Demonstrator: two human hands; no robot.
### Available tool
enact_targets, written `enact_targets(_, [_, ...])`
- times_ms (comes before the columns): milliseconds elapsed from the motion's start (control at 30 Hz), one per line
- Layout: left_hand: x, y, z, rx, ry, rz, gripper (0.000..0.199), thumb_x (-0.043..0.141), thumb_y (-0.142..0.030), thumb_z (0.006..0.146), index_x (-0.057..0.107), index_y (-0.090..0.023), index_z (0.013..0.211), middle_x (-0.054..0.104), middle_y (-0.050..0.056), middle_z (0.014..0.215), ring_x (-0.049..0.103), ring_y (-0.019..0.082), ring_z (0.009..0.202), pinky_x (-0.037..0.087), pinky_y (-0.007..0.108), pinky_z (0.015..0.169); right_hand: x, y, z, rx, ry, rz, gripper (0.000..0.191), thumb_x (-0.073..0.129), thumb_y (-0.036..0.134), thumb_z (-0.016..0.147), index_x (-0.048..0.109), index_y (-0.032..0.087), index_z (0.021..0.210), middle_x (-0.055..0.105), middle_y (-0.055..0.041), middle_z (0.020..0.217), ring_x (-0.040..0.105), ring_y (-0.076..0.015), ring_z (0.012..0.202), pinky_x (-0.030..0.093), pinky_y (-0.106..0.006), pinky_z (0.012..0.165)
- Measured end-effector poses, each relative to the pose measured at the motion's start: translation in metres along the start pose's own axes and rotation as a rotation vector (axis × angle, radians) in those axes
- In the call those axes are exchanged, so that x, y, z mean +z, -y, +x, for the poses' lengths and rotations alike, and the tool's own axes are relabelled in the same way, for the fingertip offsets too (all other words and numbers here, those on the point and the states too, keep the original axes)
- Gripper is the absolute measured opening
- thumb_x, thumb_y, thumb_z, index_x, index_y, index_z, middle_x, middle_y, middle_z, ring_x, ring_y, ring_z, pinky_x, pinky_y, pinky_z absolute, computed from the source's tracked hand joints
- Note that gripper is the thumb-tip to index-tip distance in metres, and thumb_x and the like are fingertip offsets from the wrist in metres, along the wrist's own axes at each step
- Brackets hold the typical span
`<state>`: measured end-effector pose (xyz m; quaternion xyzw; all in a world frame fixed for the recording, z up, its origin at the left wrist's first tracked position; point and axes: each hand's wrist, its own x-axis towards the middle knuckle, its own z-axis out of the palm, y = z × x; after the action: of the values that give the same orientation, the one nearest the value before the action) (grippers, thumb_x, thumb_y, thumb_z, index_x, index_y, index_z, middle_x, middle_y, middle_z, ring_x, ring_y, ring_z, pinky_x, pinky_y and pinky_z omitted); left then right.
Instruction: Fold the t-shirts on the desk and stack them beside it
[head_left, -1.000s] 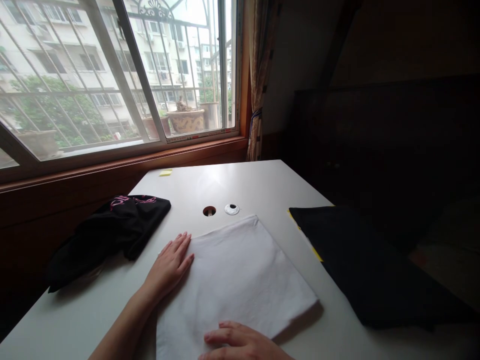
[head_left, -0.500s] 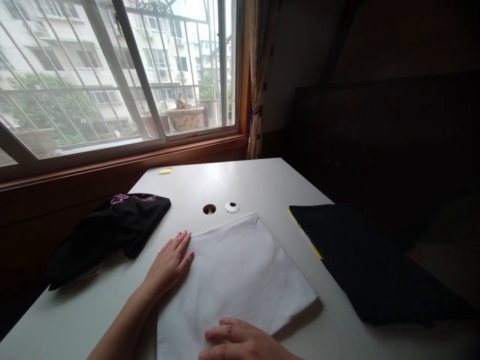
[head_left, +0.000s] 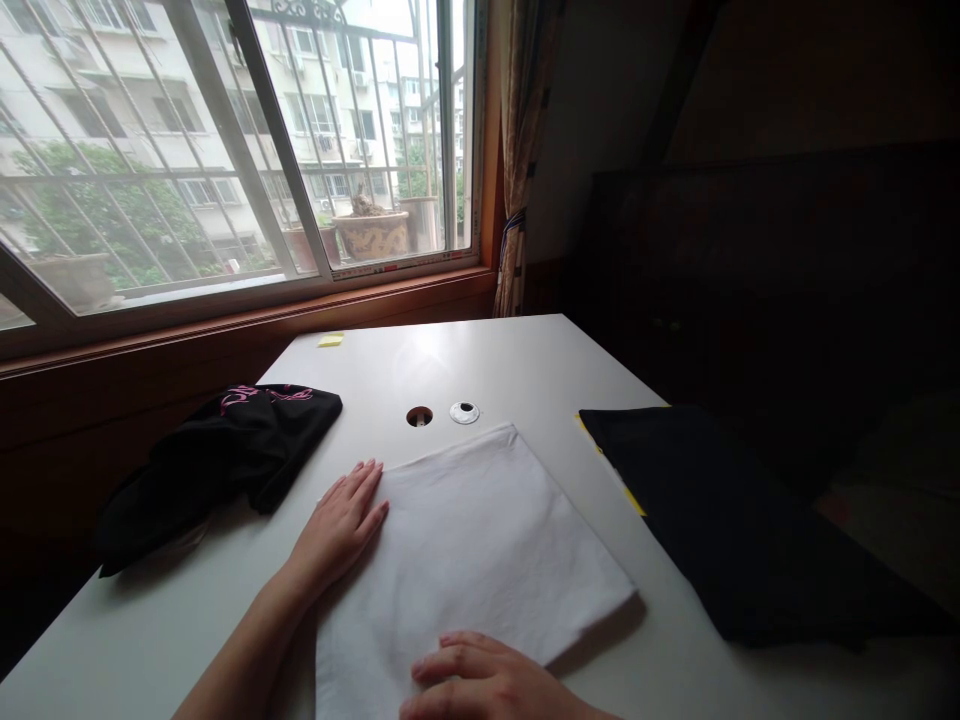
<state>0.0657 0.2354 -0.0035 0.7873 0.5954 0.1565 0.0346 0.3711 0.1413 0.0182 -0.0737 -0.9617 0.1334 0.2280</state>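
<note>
A folded white cloth (head_left: 480,540), perhaps a garment, lies flat on the white table (head_left: 510,355). Along its left edge rests my left hand (head_left: 345,525), palm down with the fingers stretched out and the thumb on the fabric. My right hand (head_left: 495,685) is over the near part of the cloth at the bottom of the view, its fingers extended and slightly apart; the frame cuts off part of it. Neither hand grips anything. The cloth's near end runs out of view.
A crumpled black garment (head_left: 225,455) with pink lettering lies at the table's left edge. Folded dark cloth (head_left: 720,520) covers the right edge, near yellow tape (head_left: 634,502). Behind the white cloth are a cable hole (head_left: 419,416) and a round grommet cover (head_left: 465,412). A barred window stands beyond.
</note>
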Motion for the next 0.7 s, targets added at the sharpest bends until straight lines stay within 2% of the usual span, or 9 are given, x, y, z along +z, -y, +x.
enact_targets(167, [0.0,0.0,0.0,0.005,-0.011,-0.021,0.06,0.041,-0.049,0.104,0.038,-0.023,0.158,0.045,0.009,0.161,0.038,0.028,0.151,0.032,0.05,0.124,0.003,-0.001,0.0,-0.022,-0.012,-0.024,0.021,0.055,0.032,0.106,0.069,0.02,0.116,0.074,0.0065,0.129,0.059,-0.0092,0.127,0.022,-0.023,0.125])
enact_targets(300, [-0.002,-0.001,-0.001,0.006,-0.03,-0.036,0.059,0.043,-0.049,0.104,0.042,-0.023,0.157,0.049,0.009,0.158,0.042,0.029,0.147,0.034,0.05,0.123,0.005,-0.002,0.001,-0.013,0.0,-0.013,0.021,0.054,0.032,0.107,0.071,0.021,0.113,0.075,0.0049,0.125,0.061,-0.0095,0.125,0.03,-0.023,0.121])
enact_targets(500, [-0.012,-0.002,0.0,-0.02,-0.067,-0.103,0.05,0.049,-0.045,0.102,0.055,-0.025,0.147,0.064,0.01,0.132,0.057,0.03,0.12,0.048,0.049,0.108,0.007,-0.003,0.0,0.048,0.034,0.088,0.019,0.057,0.03,0.105,0.073,0.021,0.112,0.077,0.0045,0.119,0.06,-0.0086,0.124,0.034,-0.019,0.117])
enact_targets(600, [-0.02,-0.004,0.0,-0.034,-0.068,-0.172,0.045,0.049,-0.04,0.1,0.058,-0.026,0.142,0.065,0.009,0.12,0.061,0.028,0.112,0.051,0.045,0.1,0.018,-0.008,-0.005,0.051,-0.004,0.143,0.018,0.06,0.032,0.104,0.074,0.02,0.105,0.078,0.0057,0.116,0.061,-0.0095,0.122,0.037,-0.017,0.113])
enact_targets(700, [-0.03,-0.006,-0.001,-0.06,-0.001,-0.218,0.037,0.047,-0.033,0.098,0.061,-0.028,0.132,0.062,0.007,0.114,0.064,0.024,0.101,0.052,0.037,0.089,0.033,-0.015,-0.012,0.04,-0.07,0.162,0.019,0.062,0.035,0.102,0.075,0.022,0.098,0.08,0.0071,0.11,0.065,-0.0111,0.116,0.042,-0.02,0.106])
